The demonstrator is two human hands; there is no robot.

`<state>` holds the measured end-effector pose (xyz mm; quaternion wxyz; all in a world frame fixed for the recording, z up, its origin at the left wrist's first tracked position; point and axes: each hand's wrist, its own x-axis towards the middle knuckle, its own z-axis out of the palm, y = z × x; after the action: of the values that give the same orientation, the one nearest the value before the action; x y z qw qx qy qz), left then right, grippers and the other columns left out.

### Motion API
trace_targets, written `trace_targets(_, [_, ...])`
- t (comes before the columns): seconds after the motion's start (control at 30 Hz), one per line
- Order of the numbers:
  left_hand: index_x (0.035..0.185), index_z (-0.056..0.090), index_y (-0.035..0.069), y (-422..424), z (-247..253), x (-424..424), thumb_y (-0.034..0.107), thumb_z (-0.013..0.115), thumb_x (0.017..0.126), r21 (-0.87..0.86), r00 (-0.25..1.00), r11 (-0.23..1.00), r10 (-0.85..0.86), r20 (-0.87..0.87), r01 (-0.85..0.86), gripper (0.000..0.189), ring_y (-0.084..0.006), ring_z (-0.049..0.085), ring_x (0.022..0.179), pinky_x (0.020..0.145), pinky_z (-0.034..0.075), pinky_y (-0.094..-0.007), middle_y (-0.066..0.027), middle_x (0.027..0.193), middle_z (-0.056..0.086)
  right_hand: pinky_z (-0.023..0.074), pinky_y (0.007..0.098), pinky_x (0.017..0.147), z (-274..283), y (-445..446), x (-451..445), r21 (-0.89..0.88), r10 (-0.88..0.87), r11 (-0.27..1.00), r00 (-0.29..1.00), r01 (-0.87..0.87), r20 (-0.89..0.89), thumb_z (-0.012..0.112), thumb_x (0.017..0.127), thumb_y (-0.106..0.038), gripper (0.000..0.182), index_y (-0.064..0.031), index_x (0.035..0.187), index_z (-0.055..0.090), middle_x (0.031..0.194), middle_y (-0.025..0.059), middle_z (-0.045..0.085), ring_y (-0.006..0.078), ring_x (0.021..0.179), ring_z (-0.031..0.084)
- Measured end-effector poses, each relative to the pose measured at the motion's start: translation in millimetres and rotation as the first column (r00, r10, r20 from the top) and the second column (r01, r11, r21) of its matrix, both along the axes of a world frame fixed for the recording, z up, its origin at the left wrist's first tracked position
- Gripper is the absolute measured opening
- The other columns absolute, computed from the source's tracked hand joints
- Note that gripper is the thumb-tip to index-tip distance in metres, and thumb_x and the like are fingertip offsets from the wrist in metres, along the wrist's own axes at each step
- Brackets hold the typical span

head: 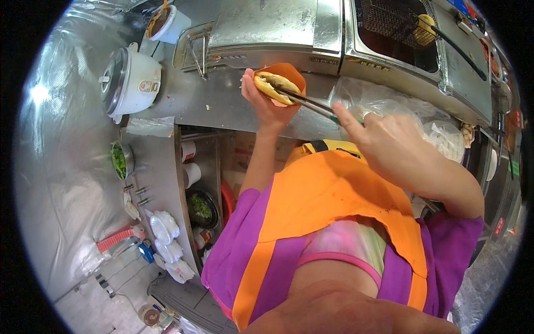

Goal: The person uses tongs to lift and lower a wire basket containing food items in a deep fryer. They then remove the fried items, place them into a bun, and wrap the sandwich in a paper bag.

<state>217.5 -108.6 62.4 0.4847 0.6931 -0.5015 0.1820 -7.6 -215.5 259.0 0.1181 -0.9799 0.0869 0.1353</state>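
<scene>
My left hand (271,110) holds a split flatbread bun (267,85) in an orange-brown paper sleeve (288,72) above the steel counter. The bun's cut side faces up, with pale bread and some dark filling inside. My right hand (381,135) grips metal tongs (315,106) with a green part near the fingers. The tips of the tongs reach into the opening of the bun, so they are partly hidden there.
A white rice cooker (137,83) and a sauce bucket (175,27) stand at the left. Beyond my hands is a steel-lidded appliance (267,25). A fryer basket (386,21) holding a yellow item hangs over dark oil at the right. Plastic bags (384,98) lie on the counter.
</scene>
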Motion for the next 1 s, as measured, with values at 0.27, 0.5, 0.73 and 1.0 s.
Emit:
trace_targets(0.27, [0.15,0.001,0.008,5,-8,1,0.03,0.094,0.055,0.088,0.997,0.995,-0.04,-0.067,0.045,0.135,-0.0357,0.02,0.136,0.112,0.024,-0.0467,-0.017,0.145,0.016,0.046,0.0447,0.055,-4,-7,14,0.092,-0.017,0.996,1.0,0.016,0.017,0.056,0.089,-0.012,0.054,-0.0004,0.139,0.041,0.074,0.0182,0.062,0.0357,0.063,0.061])
trace_targets(0.5, [0.15,-0.001,0.007,23,0,4,0.023,0.092,0.057,0.205,0.969,0.956,-0.176,-0.173,0.21,0.132,-0.036,0.017,0.138,0.112,0.025,-0.0455,-0.0174,0.149,0.011,0.0456,0.047,0.058,-13,-15,24,0.171,-0.039,0.984,0.998,0.045,-0.04,0.056,0.09,-0.015,0.051,0.0002,0.137,0.041,0.072,0.0201,0.063,0.039,0.065,0.061])
trace_targets(0.73, [0.149,0.008,0.004,31,-5,23,0.023,0.091,0.055,0.266,0.959,0.95,-0.091,-0.267,0.164,0.127,-0.0361,0.03,0.132,0.109,0.032,-0.0432,-0.0192,0.143,0.024,0.045,0.0488,0.06,-25,-15,29,0.185,-0.065,0.979,0.992,0.084,-0.104,0.059,0.09,-0.018,0.053,-0.0004,0.136,0.04,0.075,0.0215,0.063,0.0409,0.068,0.061])
trace_targets(1.0, [0.147,0.015,-0.006,106,-76,124,0.023,0.085,0.049,0.567,0.973,0.809,0.226,-0.055,-0.156,0.124,-0.042,0.032,0.129,0.11,0.027,-0.0469,-0.0276,0.14,0.034,0.0489,0.0379,0.066,67,-35,-38,0.156,-0.296,0.953,0.907,0.26,0.299,0.059,0.091,-0.02,0.053,-0.0042,0.138,0.043,0.097,0.0193,0.065,0.0323,0.076,0.064])
